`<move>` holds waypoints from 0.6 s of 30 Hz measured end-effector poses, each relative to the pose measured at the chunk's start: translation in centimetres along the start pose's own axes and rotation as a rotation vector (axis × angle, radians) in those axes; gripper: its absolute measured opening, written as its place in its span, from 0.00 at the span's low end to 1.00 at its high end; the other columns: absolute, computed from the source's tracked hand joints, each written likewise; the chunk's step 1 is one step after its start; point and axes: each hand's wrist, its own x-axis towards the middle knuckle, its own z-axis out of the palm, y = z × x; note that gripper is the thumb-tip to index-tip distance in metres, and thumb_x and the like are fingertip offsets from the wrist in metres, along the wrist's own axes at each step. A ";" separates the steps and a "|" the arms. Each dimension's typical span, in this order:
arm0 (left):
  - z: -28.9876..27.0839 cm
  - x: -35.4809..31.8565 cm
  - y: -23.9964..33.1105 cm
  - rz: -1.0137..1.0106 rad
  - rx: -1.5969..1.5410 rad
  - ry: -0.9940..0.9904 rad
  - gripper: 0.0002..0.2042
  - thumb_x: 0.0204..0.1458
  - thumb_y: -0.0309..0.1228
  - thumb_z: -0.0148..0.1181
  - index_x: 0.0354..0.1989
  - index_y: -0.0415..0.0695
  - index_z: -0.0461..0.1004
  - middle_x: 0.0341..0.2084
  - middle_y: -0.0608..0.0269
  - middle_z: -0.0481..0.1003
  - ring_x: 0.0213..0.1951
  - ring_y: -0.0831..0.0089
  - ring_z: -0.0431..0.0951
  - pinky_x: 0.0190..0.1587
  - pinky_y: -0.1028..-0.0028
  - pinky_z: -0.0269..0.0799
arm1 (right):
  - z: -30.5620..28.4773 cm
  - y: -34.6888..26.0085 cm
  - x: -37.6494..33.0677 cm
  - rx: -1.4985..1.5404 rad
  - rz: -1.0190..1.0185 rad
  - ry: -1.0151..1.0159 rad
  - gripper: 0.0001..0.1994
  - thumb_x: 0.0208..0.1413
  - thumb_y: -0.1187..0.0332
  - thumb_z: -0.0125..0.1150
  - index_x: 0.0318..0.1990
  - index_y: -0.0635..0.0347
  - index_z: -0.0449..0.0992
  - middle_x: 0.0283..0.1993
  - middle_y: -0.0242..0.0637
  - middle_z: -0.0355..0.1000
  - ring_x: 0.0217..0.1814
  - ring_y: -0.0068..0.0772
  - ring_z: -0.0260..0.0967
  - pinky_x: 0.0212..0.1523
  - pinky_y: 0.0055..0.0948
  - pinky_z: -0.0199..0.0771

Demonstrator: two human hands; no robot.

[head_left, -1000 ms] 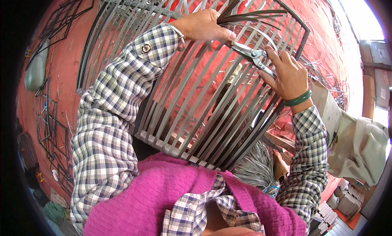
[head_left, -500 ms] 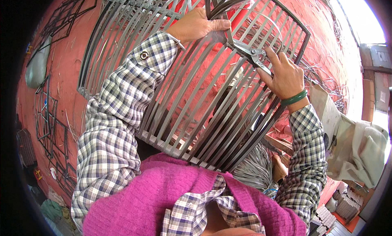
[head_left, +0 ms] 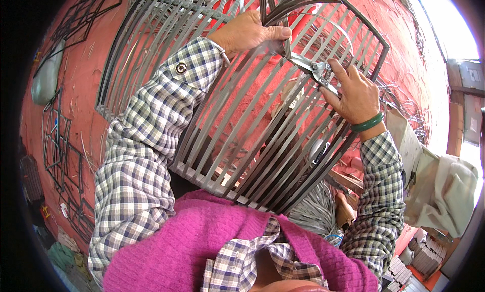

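Grey flat strips [head_left: 252,183] cross a dark frame [head_left: 380,63] in closely spaced rows, lying below and between the fingers of a person's two bare hands. The left hand [head_left: 247,33] is closed on a bundle of dark strips [head_left: 279,11]: the thumb extends across its near side, while the other fingers are largely hidden behind it, so that their exact curl cannot be told. From the left thumb the bundle spreads upward, some of its lengths bending over to the right. The right hand [head_left: 356,96] is partly closed around the handles of metal pliers [head_left: 320,67], with index finger and thumb on opposite sides and the remaining fingers curled. The pliers occupy the gap between the two sets of fingers; their tips point leftward and reach the dark strips just below the left thumb. Whether the tips grip a strip cannot be told. A thin pale strip [head_left: 339,28] arcs above the right fingertips, and a green bracelet [head_left: 368,123] encircles the wrist behind them. Below the right fingers lies a loose sheaf of grey strips [head_left: 314,209]; farther to their right hangs a pale cloth [head_left: 443,188]. Well to the left of the left fingers, thin black frames [head_left: 63,168] lie on a red floor [head_left: 88,120].
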 end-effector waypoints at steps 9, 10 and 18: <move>-1.8 -0.5 1.2 0.045 -0.230 0.103 0.15 0.57 0.42 0.51 0.31 0.43 0.76 0.19 0.73 0.71 0.20 0.88 0.65 0.20 0.85 0.58 | 1.3 -0.2 -0.8 0.168 0.074 0.018 0.25 0.49 0.46 0.57 0.49 0.51 0.69 0.30 0.37 0.69 0.26 0.40 0.73 0.24 0.38 0.72; -2.5 -0.7 1.6 -0.031 -0.163 0.171 0.15 0.58 0.42 0.50 0.31 0.43 0.76 0.20 0.72 0.73 0.19 0.88 0.66 0.19 0.86 0.57 | 1.4 -0.2 -0.9 0.212 0.074 0.036 0.25 0.49 0.46 0.57 0.49 0.51 0.69 0.30 0.37 0.70 0.26 0.40 0.73 0.24 0.39 0.72; -1.9 -2.2 3.9 -0.290 0.408 -0.048 0.11 0.52 0.35 0.54 0.30 0.39 0.74 0.14 0.68 0.69 0.18 0.81 0.68 0.24 0.76 0.65 | 0.3 0.1 -0.7 0.438 0.275 0.180 0.27 0.44 0.56 0.65 0.51 0.58 0.69 0.32 0.38 0.71 0.28 0.35 0.71 0.30 0.32 0.71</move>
